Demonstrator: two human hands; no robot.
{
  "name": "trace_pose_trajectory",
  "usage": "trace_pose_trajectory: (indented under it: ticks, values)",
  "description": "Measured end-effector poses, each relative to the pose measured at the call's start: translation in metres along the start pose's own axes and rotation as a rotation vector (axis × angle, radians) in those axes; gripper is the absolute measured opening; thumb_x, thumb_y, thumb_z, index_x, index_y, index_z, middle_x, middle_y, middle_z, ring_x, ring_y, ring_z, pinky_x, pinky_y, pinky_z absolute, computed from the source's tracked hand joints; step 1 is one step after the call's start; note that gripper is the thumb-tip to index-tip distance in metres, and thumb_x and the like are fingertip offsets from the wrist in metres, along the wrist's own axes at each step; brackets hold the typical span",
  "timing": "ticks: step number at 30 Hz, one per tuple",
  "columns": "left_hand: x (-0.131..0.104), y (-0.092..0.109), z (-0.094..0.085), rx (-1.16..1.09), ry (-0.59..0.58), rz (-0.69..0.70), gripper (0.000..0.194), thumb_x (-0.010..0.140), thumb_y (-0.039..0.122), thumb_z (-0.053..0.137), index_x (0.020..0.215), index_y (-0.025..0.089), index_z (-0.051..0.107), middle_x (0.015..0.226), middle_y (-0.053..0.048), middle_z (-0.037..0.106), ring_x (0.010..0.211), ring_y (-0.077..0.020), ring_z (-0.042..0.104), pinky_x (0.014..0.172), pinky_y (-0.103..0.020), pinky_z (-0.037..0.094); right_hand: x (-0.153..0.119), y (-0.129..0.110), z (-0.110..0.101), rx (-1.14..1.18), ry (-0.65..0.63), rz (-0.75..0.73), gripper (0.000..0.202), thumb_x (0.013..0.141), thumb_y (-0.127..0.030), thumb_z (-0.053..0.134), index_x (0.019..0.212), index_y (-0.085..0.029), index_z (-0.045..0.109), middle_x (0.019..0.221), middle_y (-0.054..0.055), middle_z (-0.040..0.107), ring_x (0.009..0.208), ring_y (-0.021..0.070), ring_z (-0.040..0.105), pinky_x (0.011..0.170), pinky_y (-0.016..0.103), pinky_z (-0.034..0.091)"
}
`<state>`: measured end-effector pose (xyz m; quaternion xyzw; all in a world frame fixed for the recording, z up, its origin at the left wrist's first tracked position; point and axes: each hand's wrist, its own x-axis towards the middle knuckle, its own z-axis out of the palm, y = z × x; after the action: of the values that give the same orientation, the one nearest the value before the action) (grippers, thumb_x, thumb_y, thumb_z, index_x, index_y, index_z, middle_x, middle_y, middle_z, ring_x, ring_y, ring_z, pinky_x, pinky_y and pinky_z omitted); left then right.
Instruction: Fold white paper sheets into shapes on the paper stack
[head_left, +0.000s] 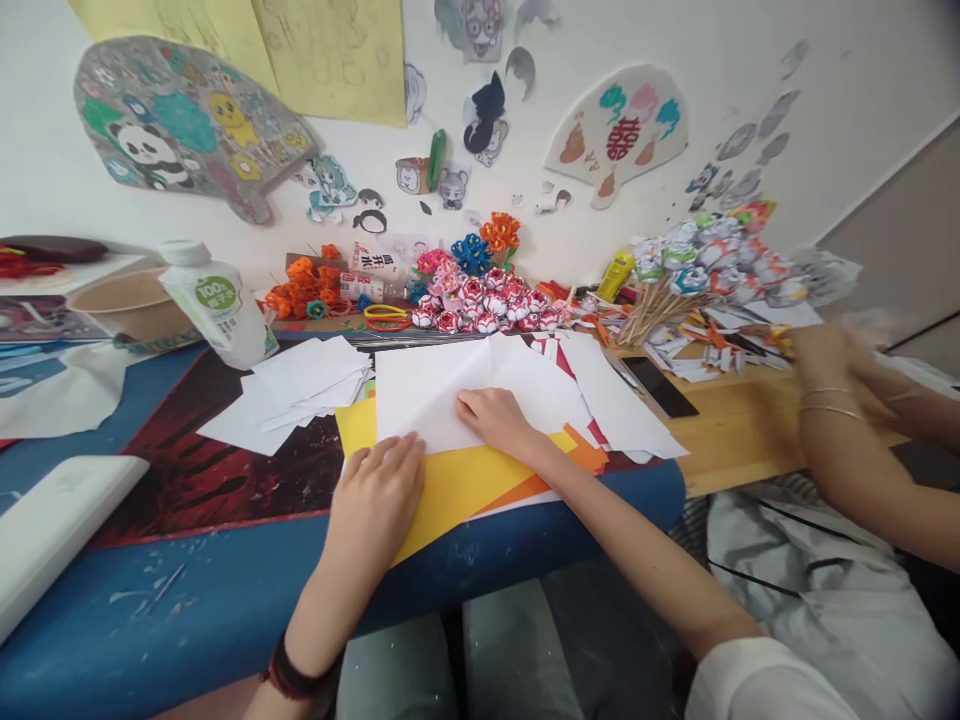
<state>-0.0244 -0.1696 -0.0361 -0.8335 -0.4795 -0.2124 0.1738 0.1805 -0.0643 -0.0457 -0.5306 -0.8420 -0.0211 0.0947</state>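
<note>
A large white sheet [427, 385] lies folded over on the table, its crease running up toward the back. My left hand [382, 490] rests flat with fingers spread, fingertips on the sheet's lower left corner and palm over yellow paper [450, 485]. Near the middle of the sheet, my right hand [495, 418] has its fingers curled together at the folded edge; the fingertips are too small to show exactly what they pinch. Orange paper [517, 490] sticks out under the yellow one. Loose white squares [300, 385] lie to the left, and white strips [619, 395] to the right.
Paper flowers [487, 300] line the wall. A white bottle [217, 305] and brown bowl [131, 300] stand back left, with a white case [64, 520] at front left. A phone [660, 386] lies right, beside another person's blurred hands [821, 355] and sticks with paper flowers [697, 265].
</note>
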Motion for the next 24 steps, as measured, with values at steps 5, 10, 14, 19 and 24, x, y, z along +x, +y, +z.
trace_pose_trajectory:
  ticks: [5,10,14,19,24]
  values:
    - [-0.001,-0.031,-0.005,0.072,-0.099,-0.102,0.028,0.093,0.031,0.057,0.116,0.015,0.063,0.113,-0.011,0.069,0.096,-0.0281,0.063,0.075,-0.039,0.046,-0.001,0.001,-0.001,0.010,0.004,-0.016,0.033,0.101,-0.032,0.037,0.092,-0.021,0.066,0.087,0.005,0.073,0.074,0.0169,0.063,0.064,0.029,0.026]
    - [0.005,-0.055,-0.013,0.066,-0.189,0.085,0.022,0.094,0.031,0.058,0.108,0.016,0.063,0.092,-0.007,0.069,0.083,-0.0226,0.063,0.072,-0.034,0.046,-0.001,0.002,0.001,0.012,0.011,-0.023,0.036,0.102,-0.033,0.036,0.090,-0.020,0.067,0.084,0.005,0.073,0.071,0.0169,0.062,0.063,0.029,0.025]
    - [0.003,-0.063,-0.018,0.120,-0.201,0.225,0.016,0.098,0.024,0.049,0.095,0.015,0.063,0.079,-0.004,0.065,0.072,-0.0195,0.062,0.067,-0.033,0.045,0.000,0.003,0.004,0.003,0.012,-0.018,0.035,0.101,-0.033,0.036,0.088,-0.020,0.066,0.082,0.005,0.073,0.068,0.0169,0.060,0.062,0.030,0.023]
    - [-0.003,-0.063,-0.019,0.338,-0.061,0.478,0.024,0.092,0.001,0.044,0.107,0.009,0.060,0.086,-0.007,0.067,0.070,-0.0183,0.061,0.065,-0.034,0.046,0.000,0.002,0.004,-0.001,0.016,-0.017,0.037,0.101,-0.033,0.034,0.088,-0.020,0.066,0.082,0.006,0.073,0.069,0.0169,0.060,0.062,0.030,0.022]
    - [0.002,-0.057,-0.020,0.382,-0.131,0.393,0.030,0.092,0.001,0.042,0.117,0.009,0.057,0.087,-0.008,0.066,0.069,-0.0198,0.060,0.060,-0.036,0.044,0.000,0.002,0.003,-0.006,0.018,-0.018,0.039,0.102,-0.034,0.033,0.088,-0.020,0.066,0.081,0.006,0.073,0.069,0.0168,0.060,0.062,0.030,0.023]
